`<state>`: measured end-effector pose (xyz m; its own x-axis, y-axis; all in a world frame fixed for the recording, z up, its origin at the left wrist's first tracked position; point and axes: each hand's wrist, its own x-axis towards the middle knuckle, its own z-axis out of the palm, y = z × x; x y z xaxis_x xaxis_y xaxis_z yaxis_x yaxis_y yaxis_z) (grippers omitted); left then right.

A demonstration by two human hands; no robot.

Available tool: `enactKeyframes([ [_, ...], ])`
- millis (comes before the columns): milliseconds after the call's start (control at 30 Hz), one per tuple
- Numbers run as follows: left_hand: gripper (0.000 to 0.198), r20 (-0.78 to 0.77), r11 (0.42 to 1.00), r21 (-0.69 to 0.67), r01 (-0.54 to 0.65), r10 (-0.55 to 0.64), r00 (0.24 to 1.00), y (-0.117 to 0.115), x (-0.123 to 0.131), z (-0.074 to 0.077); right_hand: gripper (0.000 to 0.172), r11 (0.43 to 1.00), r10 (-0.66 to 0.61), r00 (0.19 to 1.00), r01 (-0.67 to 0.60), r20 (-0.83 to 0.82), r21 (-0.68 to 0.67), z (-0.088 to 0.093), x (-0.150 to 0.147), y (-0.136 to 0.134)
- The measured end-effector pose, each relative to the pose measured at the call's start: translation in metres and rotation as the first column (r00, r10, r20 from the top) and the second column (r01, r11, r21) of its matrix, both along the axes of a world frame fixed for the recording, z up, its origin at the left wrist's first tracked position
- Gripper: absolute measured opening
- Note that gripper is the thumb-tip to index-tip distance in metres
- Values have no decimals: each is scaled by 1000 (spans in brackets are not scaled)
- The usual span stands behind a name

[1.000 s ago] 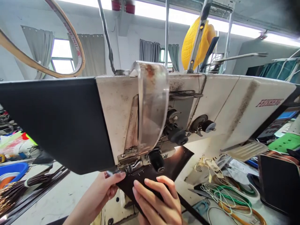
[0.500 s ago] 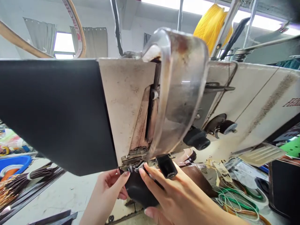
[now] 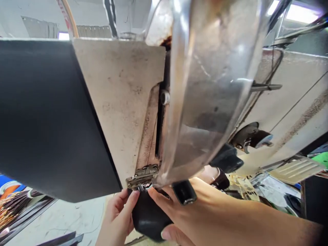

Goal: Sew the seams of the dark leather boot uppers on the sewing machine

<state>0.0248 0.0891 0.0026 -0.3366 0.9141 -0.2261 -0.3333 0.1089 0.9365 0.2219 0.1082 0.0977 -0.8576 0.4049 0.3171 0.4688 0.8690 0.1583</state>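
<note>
The black sheet (image 3: 151, 218) lies between my two hands, right under the small metal foot (image 3: 144, 187) of the sewing machine (image 3: 120, 89). What counts is that its top edge sits at the foot while the rest slopes down towards me, curling over at the lower end. The part I can see is longest from the foot towards my body, leaning a little to the right; my right hand covers some of it, so I cannot tell its full shape.

My left hand (image 3: 119, 213) is on the left edge, thumb on top and fingers bent beneath, pinched shut on the sheet close beside the foot. My right hand (image 3: 189, 212) comes in from the right, fingers stretched forward and laid over the sheet rather than curled round it. The index fingertip is just right of the foot, and the thumb rests down by the sheet's lower right side. Neither hand is clearly nearer the foot: one tip is on each side, and whether either touches metal I cannot tell.

The clear shield (image 3: 212, 92) hangs above my right hand, with a black block (image 3: 183, 192) just over my knuckles. Left of my left hand, black strips (image 3: 60, 240) lie on the white table (image 3: 77, 218).
</note>
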Motion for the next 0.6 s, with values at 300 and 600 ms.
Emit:
enactKeyframes([
  [300,55,7,1000,8,-16,16,1000,1,-3,-5,10,990,69,993,-57,-96,125,3,-3,6],
  [600,58,72,1000,-2,-26,26,997,4,1,-4,41,997,-24,981,37,-191,68,-7,5,6],
])
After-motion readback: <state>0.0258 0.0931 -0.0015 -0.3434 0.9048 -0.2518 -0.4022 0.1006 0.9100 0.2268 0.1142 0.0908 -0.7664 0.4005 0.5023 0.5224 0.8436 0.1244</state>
